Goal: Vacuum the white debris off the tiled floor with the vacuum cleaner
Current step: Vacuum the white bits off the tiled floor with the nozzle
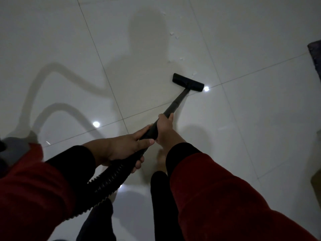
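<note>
Your left hand (119,148) and right hand (164,129) both clamp the black vacuum wand (175,103); its flat black floor head (188,82) touches white debris flecks (194,73) on the glossy tiled floor (260,119).

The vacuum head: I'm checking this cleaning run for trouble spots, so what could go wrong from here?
1. The vacuum head sits short of the white bits scattered beyond it, and dim light could hide some.
2. The hose loops down beside the legs, so a step could snag it.
3. The dark mat at the right edge might get caught by a wide sweep.
</note>
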`<act>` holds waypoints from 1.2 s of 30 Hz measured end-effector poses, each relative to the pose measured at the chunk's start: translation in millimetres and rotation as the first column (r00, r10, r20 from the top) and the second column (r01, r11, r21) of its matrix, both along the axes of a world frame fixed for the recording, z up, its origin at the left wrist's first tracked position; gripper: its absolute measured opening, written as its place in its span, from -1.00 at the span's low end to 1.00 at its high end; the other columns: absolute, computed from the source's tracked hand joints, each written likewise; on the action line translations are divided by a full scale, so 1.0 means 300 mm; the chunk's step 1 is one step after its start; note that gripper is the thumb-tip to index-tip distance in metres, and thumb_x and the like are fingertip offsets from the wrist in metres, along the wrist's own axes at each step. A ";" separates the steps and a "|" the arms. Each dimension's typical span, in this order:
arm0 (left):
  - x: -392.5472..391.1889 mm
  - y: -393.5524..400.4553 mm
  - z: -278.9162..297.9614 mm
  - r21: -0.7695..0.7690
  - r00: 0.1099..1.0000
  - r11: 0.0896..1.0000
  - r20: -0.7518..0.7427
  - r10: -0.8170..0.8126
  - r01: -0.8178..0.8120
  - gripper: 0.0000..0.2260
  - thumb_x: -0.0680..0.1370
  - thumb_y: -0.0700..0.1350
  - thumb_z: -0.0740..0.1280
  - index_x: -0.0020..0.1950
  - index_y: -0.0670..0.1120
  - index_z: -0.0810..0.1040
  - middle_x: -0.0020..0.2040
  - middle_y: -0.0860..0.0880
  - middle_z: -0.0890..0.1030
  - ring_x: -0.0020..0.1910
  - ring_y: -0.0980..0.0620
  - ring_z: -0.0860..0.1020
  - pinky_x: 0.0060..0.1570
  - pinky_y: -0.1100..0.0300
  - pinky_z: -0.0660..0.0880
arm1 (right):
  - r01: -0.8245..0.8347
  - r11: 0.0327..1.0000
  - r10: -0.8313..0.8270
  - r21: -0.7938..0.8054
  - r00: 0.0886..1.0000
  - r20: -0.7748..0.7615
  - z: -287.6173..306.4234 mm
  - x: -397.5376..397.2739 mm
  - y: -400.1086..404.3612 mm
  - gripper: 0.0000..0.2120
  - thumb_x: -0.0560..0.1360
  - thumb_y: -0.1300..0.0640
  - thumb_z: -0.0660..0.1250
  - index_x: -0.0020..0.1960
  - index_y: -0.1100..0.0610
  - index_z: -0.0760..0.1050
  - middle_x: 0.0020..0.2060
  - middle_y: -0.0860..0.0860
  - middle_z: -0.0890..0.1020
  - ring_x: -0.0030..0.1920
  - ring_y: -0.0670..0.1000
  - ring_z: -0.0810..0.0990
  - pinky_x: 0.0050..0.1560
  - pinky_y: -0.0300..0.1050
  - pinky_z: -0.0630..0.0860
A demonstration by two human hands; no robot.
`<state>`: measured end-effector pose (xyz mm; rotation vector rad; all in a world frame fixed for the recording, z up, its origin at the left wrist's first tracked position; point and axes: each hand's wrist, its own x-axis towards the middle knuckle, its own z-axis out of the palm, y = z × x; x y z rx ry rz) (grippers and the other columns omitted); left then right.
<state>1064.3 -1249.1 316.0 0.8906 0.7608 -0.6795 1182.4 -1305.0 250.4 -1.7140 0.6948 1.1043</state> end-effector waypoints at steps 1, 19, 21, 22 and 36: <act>0.030 -0.019 0.003 -0.008 1.000 1.000 -0.004 0.020 -0.020 -0.46 0.62 -0.01 0.18 0.47 0.37 -0.01 -0.33 -0.13 0.46 -0.52 0.07 0.48 -0.50 0.23 0.49 | -0.034 0.999 0.033 -0.004 0.999 -0.002 0.000 0.035 -0.014 -0.40 0.63 0.12 0.08 0.53 -0.26 -0.09 0.01 0.06 0.41 -0.26 0.03 0.50 -0.30 -0.10 0.49; 0.277 0.040 -0.028 -0.016 0.945 0.945 0.016 0.326 -0.326 -0.53 0.62 -0.01 0.18 0.35 0.45 0.09 -0.35 -0.12 0.42 -0.50 0.05 0.44 -0.48 0.21 0.48 | -0.300 0.952 0.301 0.053 0.953 -0.015 -0.068 0.329 0.178 -0.38 0.60 0.11 0.08 0.51 -0.32 -0.10 -0.17 0.00 0.46 -0.35 0.00 0.49 -0.12 -0.06 0.49; 0.326 0.083 -0.048 -0.033 0.933 0.933 0.034 0.359 -0.358 -0.53 0.62 -0.03 0.17 0.37 0.43 0.09 -0.35 -0.12 0.41 -0.51 0.05 0.43 -0.49 0.22 0.48 | -0.308 0.950 0.308 0.058 0.951 0.006 -0.083 0.370 0.236 -0.38 0.60 0.11 0.09 0.51 -0.30 -0.10 -0.07 0.05 0.49 -0.35 0.02 0.49 -0.24 -0.09 0.51; 0.347 0.110 -0.058 -0.037 0.928 0.928 0.038 0.371 -0.370 -0.53 0.63 -0.03 0.17 0.38 0.43 0.08 -0.35 -0.13 0.41 -0.51 0.06 0.43 -0.50 0.23 0.48 | -0.307 0.950 0.306 0.059 0.952 0.019 -0.092 0.395 0.269 -0.38 0.60 0.12 0.09 0.52 -0.28 -0.10 -0.01 0.07 0.48 -0.34 0.03 0.49 -0.29 -0.10 0.50; 0.459 0.524 -0.089 -0.043 0.965 0.965 0.045 0.260 -0.258 -0.45 0.62 0.01 0.18 0.44 0.42 -0.04 -0.32 -0.13 0.46 -0.50 0.06 0.47 -0.48 0.22 0.50 | -0.212 0.977 0.211 0.018 0.977 0.038 -0.126 0.512 0.614 -0.41 0.62 0.12 0.10 0.52 -0.28 -0.05 -0.06 0.05 0.47 -0.30 0.04 0.48 -0.31 -0.08 0.50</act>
